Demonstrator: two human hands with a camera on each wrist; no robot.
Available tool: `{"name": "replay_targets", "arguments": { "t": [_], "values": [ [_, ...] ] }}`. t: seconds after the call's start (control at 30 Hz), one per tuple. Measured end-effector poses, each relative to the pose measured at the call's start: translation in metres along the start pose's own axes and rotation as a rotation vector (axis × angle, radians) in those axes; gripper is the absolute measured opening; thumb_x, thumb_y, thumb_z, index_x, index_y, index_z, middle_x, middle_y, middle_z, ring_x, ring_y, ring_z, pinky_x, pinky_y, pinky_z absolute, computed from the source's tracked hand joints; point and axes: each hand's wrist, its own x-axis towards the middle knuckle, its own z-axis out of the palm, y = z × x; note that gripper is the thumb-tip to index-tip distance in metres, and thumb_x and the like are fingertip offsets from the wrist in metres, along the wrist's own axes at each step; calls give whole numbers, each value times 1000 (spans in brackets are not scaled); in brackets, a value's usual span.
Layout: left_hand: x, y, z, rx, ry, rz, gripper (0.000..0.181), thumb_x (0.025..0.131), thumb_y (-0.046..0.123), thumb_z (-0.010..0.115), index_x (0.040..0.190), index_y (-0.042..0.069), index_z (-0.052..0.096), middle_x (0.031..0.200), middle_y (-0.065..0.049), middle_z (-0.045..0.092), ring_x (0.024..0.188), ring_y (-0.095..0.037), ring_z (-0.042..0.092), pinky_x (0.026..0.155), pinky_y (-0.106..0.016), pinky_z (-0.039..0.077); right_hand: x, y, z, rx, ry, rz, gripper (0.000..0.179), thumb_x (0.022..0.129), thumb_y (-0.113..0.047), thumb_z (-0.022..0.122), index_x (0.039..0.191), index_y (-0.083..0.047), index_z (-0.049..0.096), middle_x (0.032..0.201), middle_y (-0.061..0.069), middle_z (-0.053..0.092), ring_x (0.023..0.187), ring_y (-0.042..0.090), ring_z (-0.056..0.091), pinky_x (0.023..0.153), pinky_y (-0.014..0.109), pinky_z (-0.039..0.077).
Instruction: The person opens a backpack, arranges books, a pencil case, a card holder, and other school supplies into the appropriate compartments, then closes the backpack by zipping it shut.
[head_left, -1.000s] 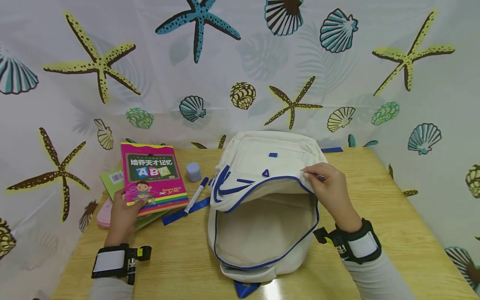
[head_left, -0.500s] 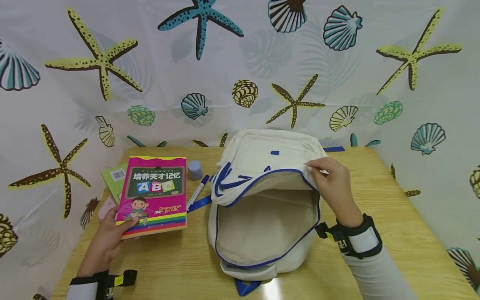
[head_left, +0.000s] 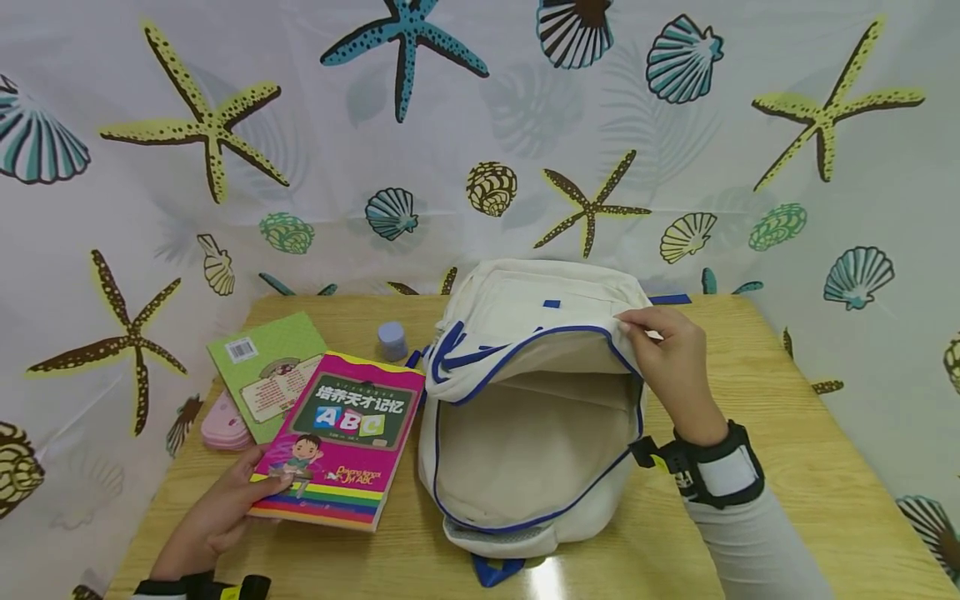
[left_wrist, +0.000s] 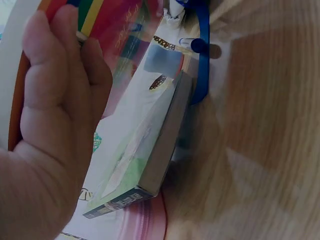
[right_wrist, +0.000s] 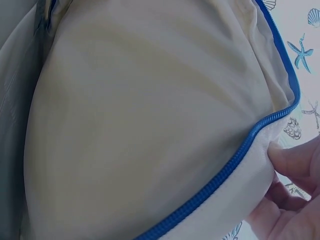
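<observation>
My left hand (head_left: pixel 228 504) grips a pink book (head_left: pixel 348 433) with "ABC" on its cover by the lower left corner, thumb on top. The book is tilted, and its upper right corner overlaps the left side of a white backpack (head_left: pixel 600 525) in the head view. My right hand (head_left: pixel 663 354) pinches the edge of the backpack's top flap and holds it up. Blue zipper (right_wrist: pixel 220 175) tape lines the wide mouth, and the beige inside shows in the right wrist view. In the left wrist view, the curled fingers (left_wrist: pixel 47 85) lie against the book's underside.
On the table at left lie a green book (head_left: pixel 258 375) with a barcode and a pink case (head_left: pixel 225 423) partly under it. A small lavender jar (head_left: pixel 392 342) stands behind, near a blue-capped marker (head_left: pixel 413 359) mostly hidden by the pink book. A patterned cloth (head_left: pixel 465 100) hangs behind the table.
My left hand has brought the pink book off the pile, toward me and rightward to the backpack, uncovering the green book. The right hand keeps its pinch, lifting the flap slightly.
</observation>
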Motion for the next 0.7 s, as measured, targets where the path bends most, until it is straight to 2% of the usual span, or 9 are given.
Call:
{"name": "replay_targets", "arguments": {
  "t": [0.07, 0.2, 0.27, 0.43, 0.7],
  "values": [
    [0, -1, 1, -8, -54, 1, 77, 87, 15, 58, 141, 11, 3, 93, 2, 63, 82, -21, 65, 61, -32, 54, 0, 0, 0, 3, 5, 2, 5, 73, 8, 66, 77, 5, 68, 78, 17, 66, 73, 13, 56, 66, -2, 36],
    [0, 0, 3, -51, -143, -18, 78, 89, 15, 54, 141, 10, -3, 96, -1, 63, 87, -25, 65, 67, -36, 53, 2, 0, 1, 12, 21, 13, 5, 73, 8, 66, 77, 5, 68, 77, 17, 65, 73, 4, 53, 65, -2, 37],
    [0, -1, 3, -80, -155, -44, 81, 89, 15, 54, 141, 11, -7, 97, -3, 63, 89, -26, 64, 71, -38, 52, 2, 0, 1, 15, 31, 16, 5, 73, 8, 66, 77, 6, 68, 76, 17, 65, 73, 2, 52, 64, -2, 37],
    [-3, -7, -2, -125, -168, -85, 85, 89, 15, 54, 142, 13, -13, 98, -2, 63, 90, -23, 63, 75, -34, 51, 4, 0, 3, 15, 43, 13, 6, 73, 8, 66, 77, 6, 68, 77, 17, 65, 73, 9, 55, 64, -2, 37],
    [-6, -19, -14, -193, -269, -65, 82, 92, 12, 47, 139, 16, -19, 103, 0, 61, 96, -23, 61, 83, -38, 48, 4, 0, 3, 24, 50, 16, 5, 73, 8, 66, 77, 6, 68, 77, 17, 65, 74, 5, 53, 63, -1, 38]
  ]
}}
